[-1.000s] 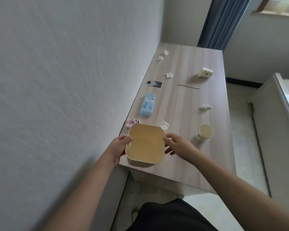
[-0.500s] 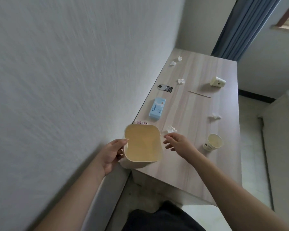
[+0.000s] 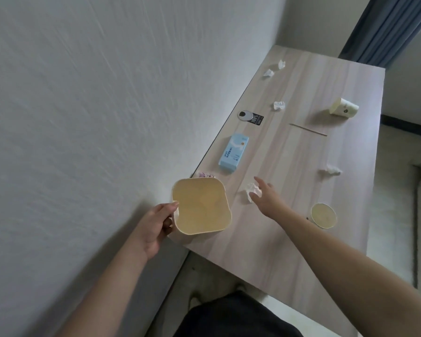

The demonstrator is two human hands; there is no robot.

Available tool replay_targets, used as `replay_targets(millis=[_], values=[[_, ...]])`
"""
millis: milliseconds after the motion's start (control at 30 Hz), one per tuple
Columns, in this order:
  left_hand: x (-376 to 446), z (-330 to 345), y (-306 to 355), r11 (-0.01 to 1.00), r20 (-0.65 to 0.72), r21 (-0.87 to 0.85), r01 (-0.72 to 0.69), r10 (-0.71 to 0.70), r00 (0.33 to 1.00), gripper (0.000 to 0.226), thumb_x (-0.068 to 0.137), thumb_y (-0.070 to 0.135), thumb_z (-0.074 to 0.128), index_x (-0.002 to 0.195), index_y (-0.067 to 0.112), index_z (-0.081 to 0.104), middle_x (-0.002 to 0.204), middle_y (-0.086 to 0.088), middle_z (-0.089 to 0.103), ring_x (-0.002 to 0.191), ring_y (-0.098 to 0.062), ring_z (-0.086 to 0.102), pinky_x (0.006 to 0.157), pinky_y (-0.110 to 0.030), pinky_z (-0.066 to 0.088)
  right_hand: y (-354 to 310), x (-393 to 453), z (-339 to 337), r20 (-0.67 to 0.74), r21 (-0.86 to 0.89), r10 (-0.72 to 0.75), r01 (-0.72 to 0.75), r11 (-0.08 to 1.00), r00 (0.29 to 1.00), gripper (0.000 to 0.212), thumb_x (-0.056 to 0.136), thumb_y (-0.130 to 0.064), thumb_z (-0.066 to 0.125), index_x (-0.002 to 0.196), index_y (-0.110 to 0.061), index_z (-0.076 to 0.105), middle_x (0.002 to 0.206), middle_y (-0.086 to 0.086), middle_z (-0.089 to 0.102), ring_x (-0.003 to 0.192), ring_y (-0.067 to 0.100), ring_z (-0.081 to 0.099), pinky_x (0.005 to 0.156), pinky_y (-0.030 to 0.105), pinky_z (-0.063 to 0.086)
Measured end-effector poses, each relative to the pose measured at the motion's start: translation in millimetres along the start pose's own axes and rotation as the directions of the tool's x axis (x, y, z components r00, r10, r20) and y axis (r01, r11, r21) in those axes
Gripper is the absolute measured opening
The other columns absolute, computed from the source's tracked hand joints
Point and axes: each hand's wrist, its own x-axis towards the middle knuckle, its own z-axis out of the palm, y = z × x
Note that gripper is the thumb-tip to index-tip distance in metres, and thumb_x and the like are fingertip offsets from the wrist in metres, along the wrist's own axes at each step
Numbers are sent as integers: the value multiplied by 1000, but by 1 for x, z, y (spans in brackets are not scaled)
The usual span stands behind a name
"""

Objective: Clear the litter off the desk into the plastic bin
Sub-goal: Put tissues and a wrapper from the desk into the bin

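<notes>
An empty cream plastic bin [image 3: 201, 206] sits at the desk's near left corner by the wall. My left hand [image 3: 156, 223] grips its near left rim. My right hand [image 3: 265, 197] hovers with fingers spread right at a crumpled white tissue [image 3: 251, 190] beside the bin, holding nothing. More tissue wads lie further off: one mid-right [image 3: 331, 170], one mid-desk [image 3: 278, 105], two at the far left [image 3: 269, 73] [image 3: 281, 64]. An upright paper cup [image 3: 323, 215] stands near my right forearm. A tipped paper cup [image 3: 344, 110] and a thin wooden stick [image 3: 308, 129] lie farther back.
A light blue box [image 3: 234, 152] and a black-and-white tag [image 3: 250, 117] lie along the wall side of the wooden desk [image 3: 277, 239]. Something pink [image 3: 206, 175] peeks out behind the bin. A white wall runs along the left; blue curtain [image 3: 387, 27] hangs at the far end.
My right hand let go of the bin's right rim and moved right and forward to the nearby tissue. My left hand stays on the bin, which shifted slightly toward the desk corner.
</notes>
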Motion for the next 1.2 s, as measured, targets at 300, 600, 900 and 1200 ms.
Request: replay_targets(millis=[300, 600, 900, 1200], values=[[7, -2, -13, 998, -74, -68, 14, -19, 997, 13, 82, 25, 70, 86, 16, 62, 58, 4, 41, 51, -9, 38, 62, -29, 37, 12, 40, 20, 123, -386, -30, 76, 920, 992, 61, 90, -26, 58, 144, -26, 30, 145, 12, 27, 129, 36, 38, 97, 42, 42], [11, 4, -12, 996, -66, -84, 3, -9, 998, 19, 76, 27, 73, 77, 18, 57, 54, 5, 40, 54, -12, 35, 61, -29, 36, 33, 34, 22, 46, -273, -162, 169, 947, 986, 20, 91, -10, 53, 107, -7, 64, 106, 14, 59, 95, 34, 58, 71, 30, 39], [15, 12, -12, 997, -58, -76, 31, -35, 998, 36, 65, 34, 81, 88, 14, 60, 54, 9, 53, 48, -6, 44, 57, -25, 41, -40, -16, -4, -269, 269, -184, 257, 928, 945, 15, 84, -28, 69, 84, -33, 55, 74, -13, 63, 69, -1, 58, 57, 9, 42], [14, 8, -13, 996, -73, -70, 47, -53, 996, 54, 56, 48, 84, 92, 14, 62, 58, 9, 59, 48, -5, 46, 52, -23, 43, -95, -54, -8, 206, 9, -688, 701, 713, 696, 50, 83, -14, 59, 125, -37, 48, 128, -12, 52, 117, 5, 47, 98, 23, 41]])
